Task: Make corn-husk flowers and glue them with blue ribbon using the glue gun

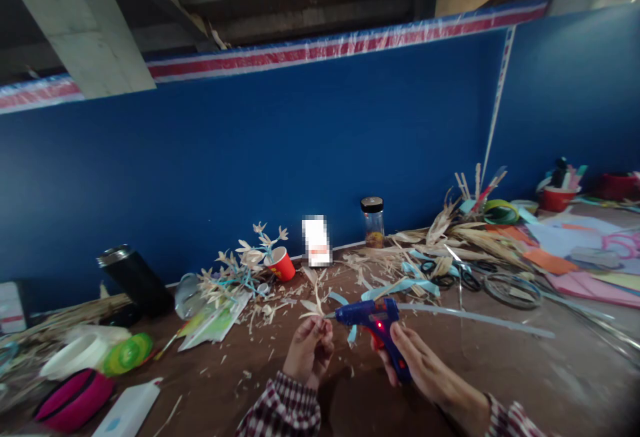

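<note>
My right hand [417, 357] is wrapped round the handle of a blue glue gun [367, 315], whose red light glows. A long clear glue stick [480, 319] sticks out of its back end. The gun's nozzle points left, right at the fingertips of my left hand [310, 347]. Those fingers are pinched on a pale dried-husk flower [314, 305], its petals rising above them. Whether the nozzle touches the flower I cannot tell. Beyond, several finished-looking husk flowers on blue stems [240, 264] lie beside a tilted red paper cup [281, 265].
A lidded jar [373, 224] stands by the blue partition [300, 144]. Scissors [463, 270], dried husks [440, 234], a tape roll [501, 212] and coloured paper [565, 237] crowd the right. To the left are a black flask [137, 280], a pink pouch [75, 398] and a white box [127, 410].
</note>
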A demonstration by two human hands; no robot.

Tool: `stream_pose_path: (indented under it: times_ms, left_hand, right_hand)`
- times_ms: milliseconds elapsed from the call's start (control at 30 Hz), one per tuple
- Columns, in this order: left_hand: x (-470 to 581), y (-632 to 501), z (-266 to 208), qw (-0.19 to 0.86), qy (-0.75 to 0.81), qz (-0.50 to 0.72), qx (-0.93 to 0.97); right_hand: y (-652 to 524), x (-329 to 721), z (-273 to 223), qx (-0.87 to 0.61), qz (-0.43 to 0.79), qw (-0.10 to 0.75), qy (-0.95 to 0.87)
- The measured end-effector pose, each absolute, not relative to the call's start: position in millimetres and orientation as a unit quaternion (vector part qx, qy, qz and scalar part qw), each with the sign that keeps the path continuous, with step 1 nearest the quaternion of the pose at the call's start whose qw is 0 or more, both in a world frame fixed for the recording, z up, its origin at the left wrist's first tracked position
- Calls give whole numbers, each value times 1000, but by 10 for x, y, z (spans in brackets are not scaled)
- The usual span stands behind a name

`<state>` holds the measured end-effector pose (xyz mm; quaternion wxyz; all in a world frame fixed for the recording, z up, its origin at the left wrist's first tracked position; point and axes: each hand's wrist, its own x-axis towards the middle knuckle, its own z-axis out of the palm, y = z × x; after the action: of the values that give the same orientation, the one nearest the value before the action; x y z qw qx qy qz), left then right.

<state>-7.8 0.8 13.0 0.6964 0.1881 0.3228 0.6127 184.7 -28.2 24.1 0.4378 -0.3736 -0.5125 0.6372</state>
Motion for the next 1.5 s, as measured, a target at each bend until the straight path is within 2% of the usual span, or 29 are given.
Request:
stream_pose_path:
  times_ms: [900,1200,1500]
  left_hand:
    - [-41,18,104,668,395,596,206]
    - [-81,44,63,689,334,613,193]
    - [-53,16,106,685,351,604,208]
  right_hand:
    - [-262,1831,204,-379,633,447,-506]
    - [-253,1846,231,-366,635,444,-515]
    - [-252,1861,224,-355,628,447,-529]
